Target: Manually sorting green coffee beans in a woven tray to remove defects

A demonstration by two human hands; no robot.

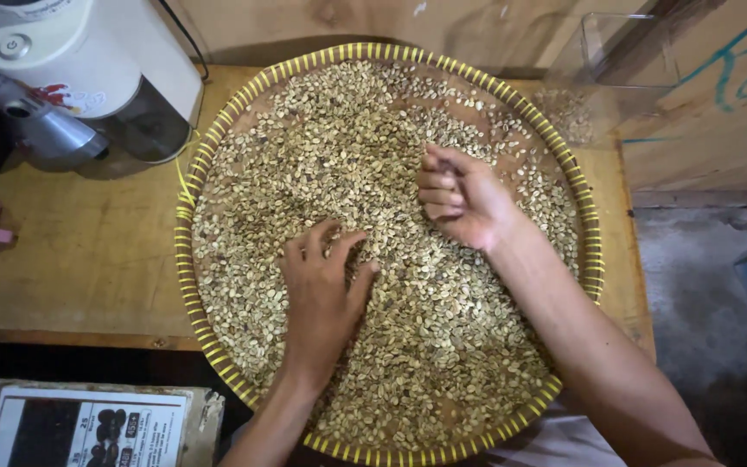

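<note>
Pale oval beans (391,346) heaped in round woven tray (185,259), left hand (322,298) spread flat, right hand (460,195) curled closed.

**What sits on my wooden table**

My table (88,251) is made of light brown wood. A big round woven tray (185,259) with a yellow rim sits on it and hangs over the front edge. The tray is full of pale beans (443,346). A white machine (88,69) stands at the back left corner. A clear plastic box (607,78) stands at the back right.
</note>
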